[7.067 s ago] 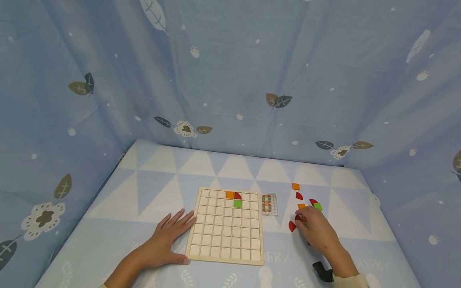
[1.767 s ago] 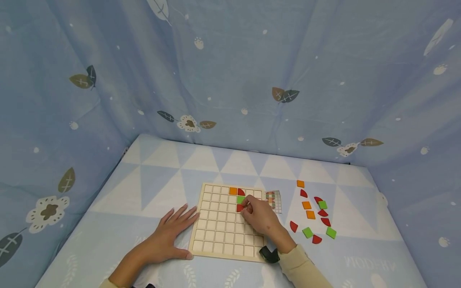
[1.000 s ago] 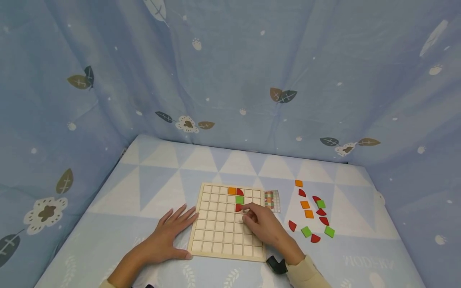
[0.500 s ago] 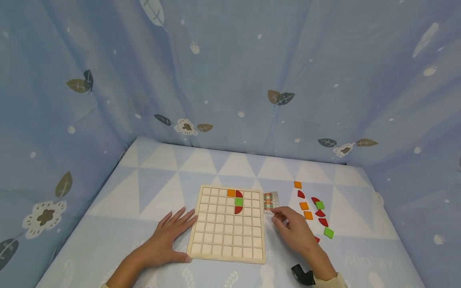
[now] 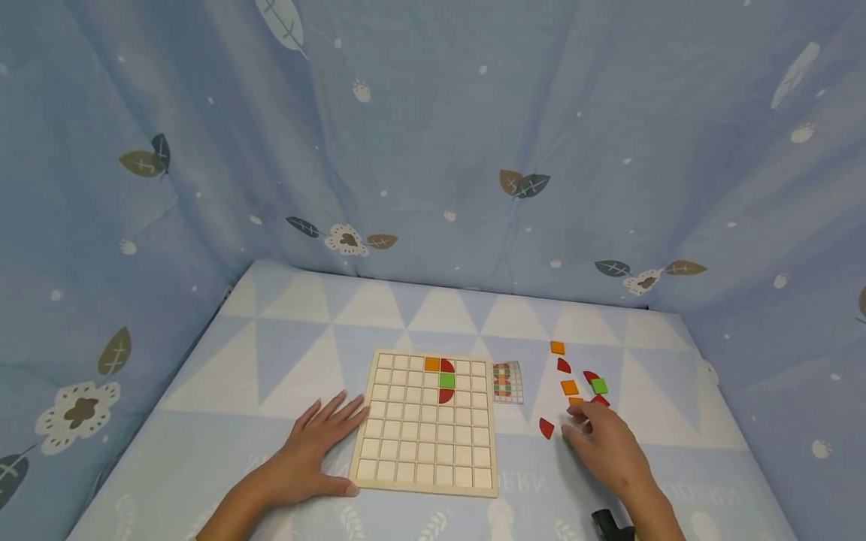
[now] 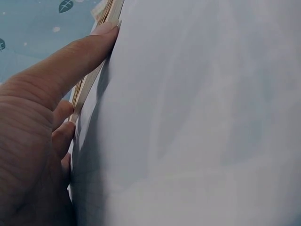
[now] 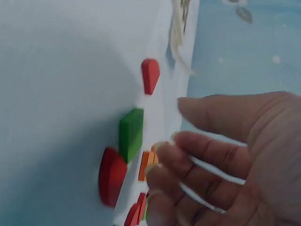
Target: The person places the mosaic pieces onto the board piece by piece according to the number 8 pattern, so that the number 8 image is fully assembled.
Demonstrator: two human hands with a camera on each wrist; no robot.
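Note:
My left hand (image 5: pixel 307 451) lies flat with fingers spread, fingertips and thumb at the left edge of the wooden grid board (image 5: pixel 426 443). Near the board's top sit an orange square tile (image 5: pixel 432 364), a red quarter-circle tile (image 5: pixel 447 366), a green square tile (image 5: pixel 447 380) and another red quarter-circle tile (image 5: pixel 446 396). My right hand (image 5: pixel 609 447) hovers over loose tiles, fingers loosely bent, thumb apart from the index finger, holding nothing. In the right wrist view, a green square tile (image 7: pixel 131 134) and a red quarter-circle tile (image 7: pixel 112 178) lie beside the fingers.
A small pattern card (image 5: pixel 508 383) lies against the board's right edge. Several orange, red and green tiles are scattered beyond the right hand, among them an orange square (image 5: pixel 558 347). A lone red quarter-circle (image 5: pixel 546 428) lies left of it. A blue patterned curtain (image 5: pixel 433 150) hangs behind.
The right hand set a red quarter-circle tile into the board under the green square, let go, and moved right to the loose tiles. The left hand stays at the board's edge.

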